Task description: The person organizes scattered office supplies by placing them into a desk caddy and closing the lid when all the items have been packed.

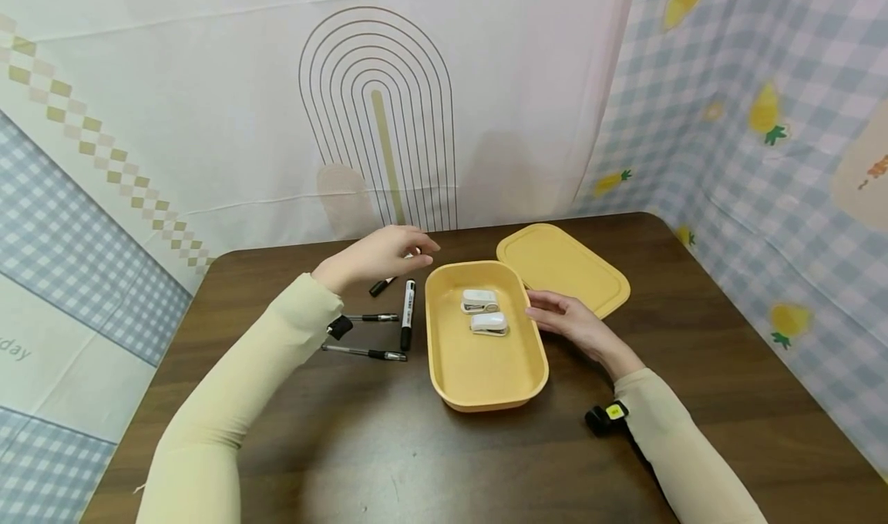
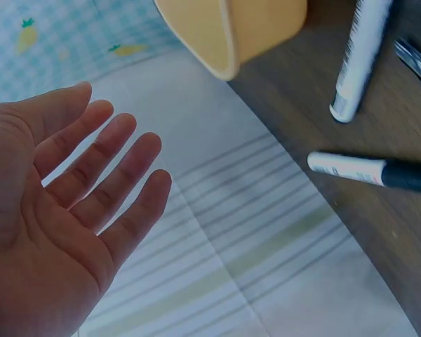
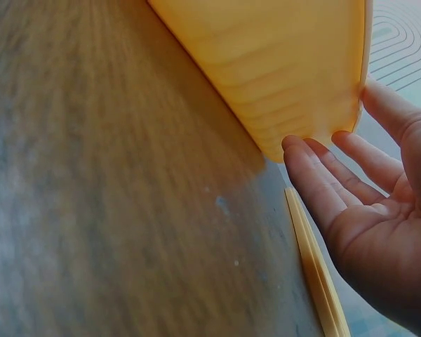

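Observation:
A yellow rectangular box (image 1: 486,374) with rounded corners stands on the table. Two small white staplers, one (image 1: 479,300) behind the other (image 1: 489,324), lie inside it. My right hand (image 1: 574,322) is at the box's right side; its fingertips touch the outer wall (image 3: 288,70) without curling round it. Up in the air left of the box is my left hand (image 1: 388,256), palm bare and fingers loosely bent in the left wrist view. Beneath it lies a marker (image 2: 347,170), partly hidden in the head view. Another black-and-white marker (image 1: 408,314) lies along the box's left side.
Two black-and-clear pens, one (image 1: 375,317) above the other (image 1: 368,353), lie left of the markers. A yellow lid (image 1: 569,271) rests flat behind the box to the right. Printed cloth (image 1: 527,108) hangs behind the brown table (image 1: 347,439).

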Tool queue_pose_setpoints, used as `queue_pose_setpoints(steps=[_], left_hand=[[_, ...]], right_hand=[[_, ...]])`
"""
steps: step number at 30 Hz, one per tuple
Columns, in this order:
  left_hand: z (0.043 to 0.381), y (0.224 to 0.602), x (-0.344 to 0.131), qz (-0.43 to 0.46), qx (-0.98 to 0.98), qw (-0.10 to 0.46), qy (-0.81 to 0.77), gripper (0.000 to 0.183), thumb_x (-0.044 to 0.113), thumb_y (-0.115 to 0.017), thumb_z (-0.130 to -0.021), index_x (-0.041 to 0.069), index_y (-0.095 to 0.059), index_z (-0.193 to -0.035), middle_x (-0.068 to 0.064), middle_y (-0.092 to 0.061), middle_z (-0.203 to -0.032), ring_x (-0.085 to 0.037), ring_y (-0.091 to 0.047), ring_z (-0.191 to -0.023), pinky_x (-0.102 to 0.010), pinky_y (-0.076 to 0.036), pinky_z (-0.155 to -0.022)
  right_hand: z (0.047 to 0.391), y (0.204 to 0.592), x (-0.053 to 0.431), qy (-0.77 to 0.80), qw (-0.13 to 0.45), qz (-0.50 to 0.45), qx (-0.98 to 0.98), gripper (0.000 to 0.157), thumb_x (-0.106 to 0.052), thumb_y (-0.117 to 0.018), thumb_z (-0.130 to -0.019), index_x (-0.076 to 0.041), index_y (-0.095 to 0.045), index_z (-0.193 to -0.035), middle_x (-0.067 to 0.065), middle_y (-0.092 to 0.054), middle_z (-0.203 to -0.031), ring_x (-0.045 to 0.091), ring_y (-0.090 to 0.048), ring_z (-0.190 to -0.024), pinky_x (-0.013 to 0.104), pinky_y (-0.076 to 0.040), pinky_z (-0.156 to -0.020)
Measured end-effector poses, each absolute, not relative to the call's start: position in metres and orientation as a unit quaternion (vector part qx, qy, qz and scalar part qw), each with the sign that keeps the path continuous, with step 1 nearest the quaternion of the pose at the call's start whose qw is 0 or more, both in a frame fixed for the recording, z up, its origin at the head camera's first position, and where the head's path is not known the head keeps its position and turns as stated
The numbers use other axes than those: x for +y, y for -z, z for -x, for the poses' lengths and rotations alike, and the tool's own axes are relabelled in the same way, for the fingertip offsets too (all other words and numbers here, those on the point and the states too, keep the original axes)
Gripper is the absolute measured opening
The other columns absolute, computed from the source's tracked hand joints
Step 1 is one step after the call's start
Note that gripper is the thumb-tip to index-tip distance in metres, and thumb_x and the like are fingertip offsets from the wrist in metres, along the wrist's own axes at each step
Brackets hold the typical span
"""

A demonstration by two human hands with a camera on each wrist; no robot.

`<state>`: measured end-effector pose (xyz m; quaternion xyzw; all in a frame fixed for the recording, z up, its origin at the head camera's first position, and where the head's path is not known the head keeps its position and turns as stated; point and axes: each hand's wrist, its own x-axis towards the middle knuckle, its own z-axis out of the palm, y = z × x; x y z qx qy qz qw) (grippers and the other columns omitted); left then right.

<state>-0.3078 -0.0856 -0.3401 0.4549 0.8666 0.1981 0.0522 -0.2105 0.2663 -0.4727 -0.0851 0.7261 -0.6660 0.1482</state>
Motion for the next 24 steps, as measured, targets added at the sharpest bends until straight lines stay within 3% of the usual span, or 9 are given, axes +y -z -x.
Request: queue_pose_setpoints(steps=[18, 24], left_hand=[[0.312, 0.358, -0.135, -0.411, 0.889, 0.028, -0.198, 0.029, 0.020, -0.062, -0.101, 0.006, -0.069, -0.125, -0.008, -0.068, -0.120, -0.022, -0.064, -0.106, -0.041, -0.051, -0.092], [0.308, 0.366, -0.156, -0.371, 0.905, 0.046, -0.203, 0.032, 0.024, -0.062, -0.101, 0.006, -0.068, -0.127, -0.006, -0.068, -0.117, -0.021, -0.064, -0.103, -0.042, -0.052, -0.089]], right_hand=[[0.211, 0.474, 0.268, 0.669, 0.153, 0.086, 0.723, 0.061, -0.020, -0.065, -0.100, 0.005, -0.041, -0.149, 0.026, -0.045, -0.149, 0.031, -0.053, -0.131, 0.029, -0.051, -0.097], [0.211, 0.474, 0.267, 0.664, 0.153, 0.081, 0.728, 0.063, -0.023, -0.066, -0.100, 0.004, -0.040, -0.150, 0.025, -0.045, -0.150, 0.027, -0.054, -0.129, 0.029, -0.051, -0.096]])
